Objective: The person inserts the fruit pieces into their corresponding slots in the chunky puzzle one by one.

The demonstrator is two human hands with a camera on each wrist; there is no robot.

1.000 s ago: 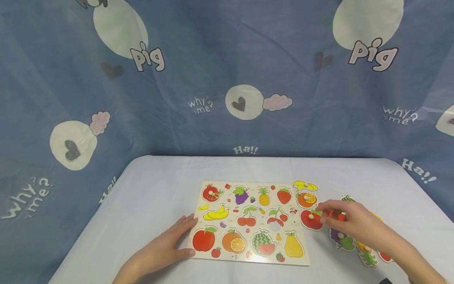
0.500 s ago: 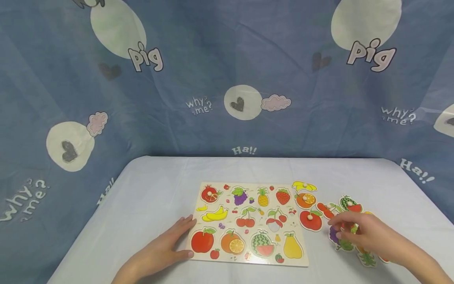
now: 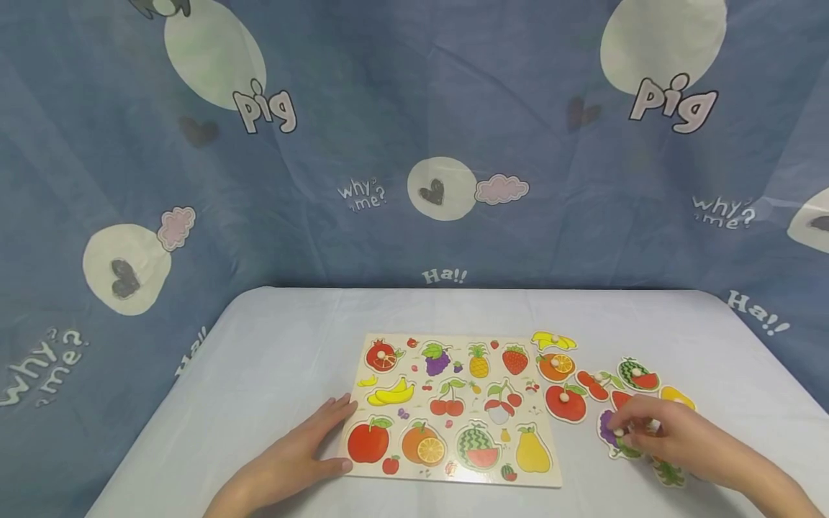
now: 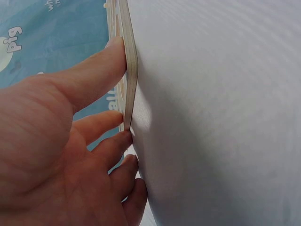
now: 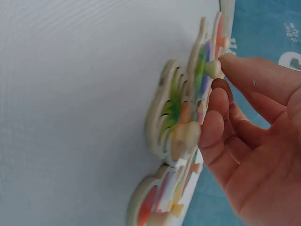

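Observation:
A white fruit puzzle board lies flat on the table. My left hand rests at its left edge, thumb and fingertips touching the corner and side; in the left wrist view the thumb lies against the board's edge. To the right of the board, my right hand is over a group of loose knobbed pieces. Its thumb and forefinger pinch the pale knob of the grape puzzle piece, which is still among the others. A pineapple piece is partly hidden beneath the hand.
Loose banana, orange, apple, cherry and watermelon pieces lie right of the board. A yellow piece shows behind my right hand. A pomegranate piece with a knob sits in the board's upper left.
My right hand has moved right and down from beside the apple piece to the grape piece, leaving the cherry piece lying near the apple and uncovering the watermelon. The left hand stays put.

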